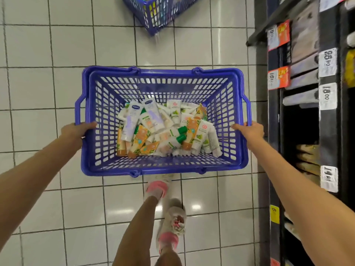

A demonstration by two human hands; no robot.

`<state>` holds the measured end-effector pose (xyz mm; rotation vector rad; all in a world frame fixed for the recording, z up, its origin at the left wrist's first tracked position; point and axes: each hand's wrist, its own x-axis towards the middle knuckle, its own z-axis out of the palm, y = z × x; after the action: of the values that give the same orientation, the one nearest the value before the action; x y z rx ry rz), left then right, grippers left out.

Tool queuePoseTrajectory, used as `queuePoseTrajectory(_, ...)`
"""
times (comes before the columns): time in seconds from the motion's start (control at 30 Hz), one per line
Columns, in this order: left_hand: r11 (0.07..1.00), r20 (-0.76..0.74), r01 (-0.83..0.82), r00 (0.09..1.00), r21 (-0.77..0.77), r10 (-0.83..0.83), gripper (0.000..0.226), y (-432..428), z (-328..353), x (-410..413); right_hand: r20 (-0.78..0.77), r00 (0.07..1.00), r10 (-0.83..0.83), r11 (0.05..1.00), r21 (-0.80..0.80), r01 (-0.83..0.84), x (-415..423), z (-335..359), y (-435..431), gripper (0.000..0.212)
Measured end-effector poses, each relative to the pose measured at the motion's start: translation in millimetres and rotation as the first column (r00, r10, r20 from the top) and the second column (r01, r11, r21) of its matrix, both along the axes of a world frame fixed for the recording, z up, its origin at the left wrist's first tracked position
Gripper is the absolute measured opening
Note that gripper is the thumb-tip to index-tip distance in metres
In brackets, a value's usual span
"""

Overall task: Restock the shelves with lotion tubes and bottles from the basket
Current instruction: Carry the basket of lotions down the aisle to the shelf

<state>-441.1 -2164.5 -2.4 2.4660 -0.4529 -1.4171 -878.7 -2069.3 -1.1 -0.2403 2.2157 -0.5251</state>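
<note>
A blue plastic basket (163, 167) is held above the white tiled floor, straight in front of me. Inside it lie several lotion tubes and bottles (165, 129), white, orange and green, piled loosely on the bottom. My left hand (76, 129) grips the basket's left rim, thumb over the edge. My right hand (249, 130) grips the right rim the same way. The dark shelves (307, 104) stand at the right, with price tags on their edges.
A second blue basket (157, 14) sits on the floor further ahead. My legs and pink-and-white shoes (172, 223) are below the held basket. Boxed goods fill the upper shelves; one shelf bay (299, 127) is dark.
</note>
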Motion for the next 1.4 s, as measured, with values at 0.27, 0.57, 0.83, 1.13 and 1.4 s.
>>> queuePoseTrajectory(0.27,0.999,0.003,-0.033,0.999,-0.018,0.033,0.05,-38.9,-37.9,-7.4,-0.017,0.998,0.066,0.998,-0.021,-0.066,-6.2,-37.8,-52.1,0.048)
queuePoseTrajectory(0.57,0.999,-0.01,-0.028,1.0,-0.035,0.028,0.027,-74.7,-74.2,-27.0,-0.072,0.994,0.082,0.997,0.013,-0.081,-20.0,-71.0,-86.3,0.05)
queuePoseTrajectory(0.83,1.0,-0.006,-0.013,1.0,0.0,0.013,0.024,-88.1,-87.7,-29.9,-0.025,0.996,0.089,0.995,0.046,-0.087,-27.4,-85.7,-100.1,0.054)
queuePoseTrajectory(1.13,0.995,0.069,0.074,0.995,-0.064,-0.069,0.026,-127.6,-88.4,-31.6,-0.036,0.993,0.111,0.994,0.02,-0.11,-31.0,-96.4,-134.4,0.055)
queuePoseTrajectory(1.4,0.939,0.443,0.317,0.867,-0.136,-0.229,0.044,-81.0,-34.4,-62.7,-0.302,0.947,0.111,0.964,-0.199,-0.177,3.8,-39.3,-104.9,0.05)
